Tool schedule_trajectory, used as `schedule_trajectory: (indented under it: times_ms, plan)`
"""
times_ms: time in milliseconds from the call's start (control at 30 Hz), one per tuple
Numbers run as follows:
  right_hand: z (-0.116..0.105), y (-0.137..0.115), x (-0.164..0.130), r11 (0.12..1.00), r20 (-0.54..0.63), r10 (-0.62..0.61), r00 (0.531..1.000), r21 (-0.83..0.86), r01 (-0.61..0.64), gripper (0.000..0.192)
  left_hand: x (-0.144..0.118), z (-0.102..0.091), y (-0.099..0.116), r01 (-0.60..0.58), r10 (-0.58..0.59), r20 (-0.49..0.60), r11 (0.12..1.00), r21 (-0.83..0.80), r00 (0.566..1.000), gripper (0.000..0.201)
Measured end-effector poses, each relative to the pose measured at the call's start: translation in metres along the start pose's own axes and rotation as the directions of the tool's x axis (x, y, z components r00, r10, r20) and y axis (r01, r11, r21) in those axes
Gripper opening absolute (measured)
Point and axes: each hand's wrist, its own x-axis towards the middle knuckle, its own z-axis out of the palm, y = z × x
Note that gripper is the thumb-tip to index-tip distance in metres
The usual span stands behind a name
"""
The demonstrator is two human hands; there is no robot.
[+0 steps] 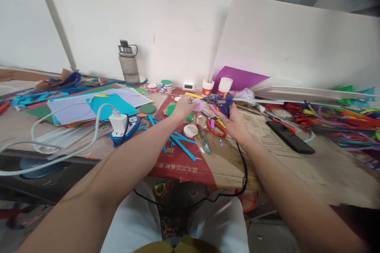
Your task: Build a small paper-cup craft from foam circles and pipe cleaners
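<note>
My left hand (184, 109) is closed on the edge of a small lilac round piece (199, 106). My right hand (234, 124) grips a dark blue hot glue gun (224, 106); its nozzle points left and is at the lilac piece, though I cannot tell if they touch. A glue stick (240, 99) sticks out of the gun's back, and a black cord (246, 170) hangs from it. By my right fingers is a pink strip (213, 109); whether they hold it is unclear. Orange-handled scissors (217, 129) and a white round lid (190, 131) lie below my hands.
Blue strips (184, 148) and a pen (204, 140) lie nearer me. On the left are coloured sheets (71, 108), a plugged power strip (124, 130) and a water bottle (129, 65). Paper cups (208, 87) stand behind; a black phone (289, 137) lies right.
</note>
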Motion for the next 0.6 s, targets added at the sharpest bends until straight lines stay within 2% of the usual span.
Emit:
schedule_trajectory:
  times_ms: [600]
  plan:
    - [0.0031, 0.0016, -0.0012, 1.000, 0.057, 0.002, 0.998, 0.013, -0.003, 0.046, -0.0011, 0.0008, 0.0020, -0.003, 0.003, 0.039, 1.000, -0.013, 0.999, 0.014]
